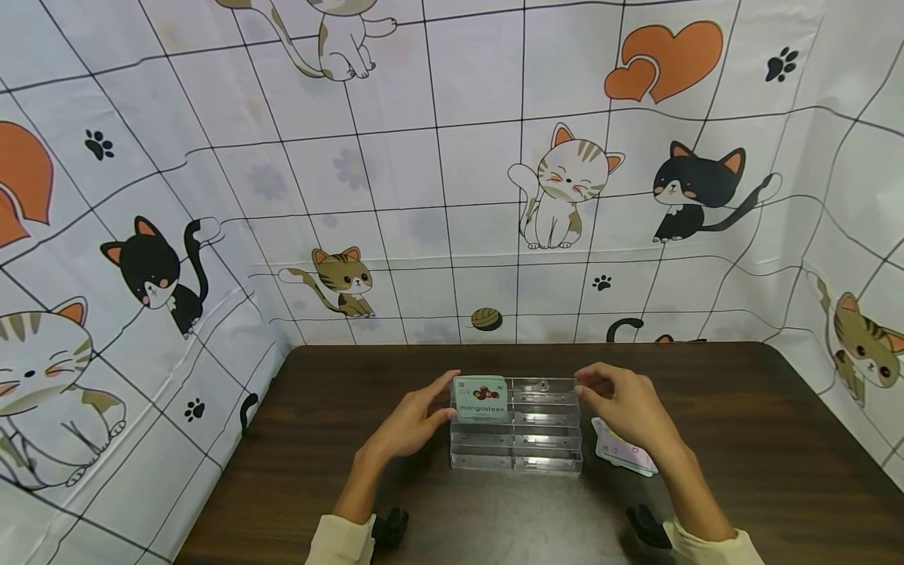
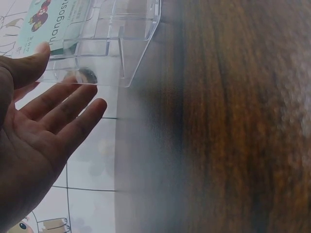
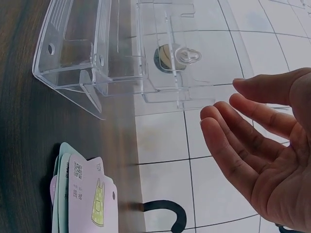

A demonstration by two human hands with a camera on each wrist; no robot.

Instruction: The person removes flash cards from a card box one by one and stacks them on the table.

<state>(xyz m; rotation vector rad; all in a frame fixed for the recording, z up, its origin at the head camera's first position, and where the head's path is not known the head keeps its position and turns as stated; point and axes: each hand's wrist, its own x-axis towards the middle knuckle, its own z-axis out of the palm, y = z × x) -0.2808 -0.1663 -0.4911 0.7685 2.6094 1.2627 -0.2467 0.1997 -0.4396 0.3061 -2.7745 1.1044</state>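
Note:
A clear plastic tiered card rack (image 1: 545, 441) stands on the table. In its upper left compartment sits a green mangosteen card (image 1: 482, 399). My left hand (image 1: 413, 420) is at the rack's left side, its thumb at the card's left edge and its other fingers fairly straight beside the clear side wall (image 2: 104, 73). At the opposite side, my right hand (image 1: 628, 404) has its fingers loosely bent and nothing between them; a small gap separates them from the rack in the right wrist view. Below this hand lies a pile of cards (image 3: 90, 194), a pink one on top.
The dark wooden table (image 1: 339, 384) meets a white cloth backdrop (image 1: 473, 173) with cat drawings and grid lines at its far edge. The backdrop also closes off the left and right sides. A dark strap device sits at each wrist.

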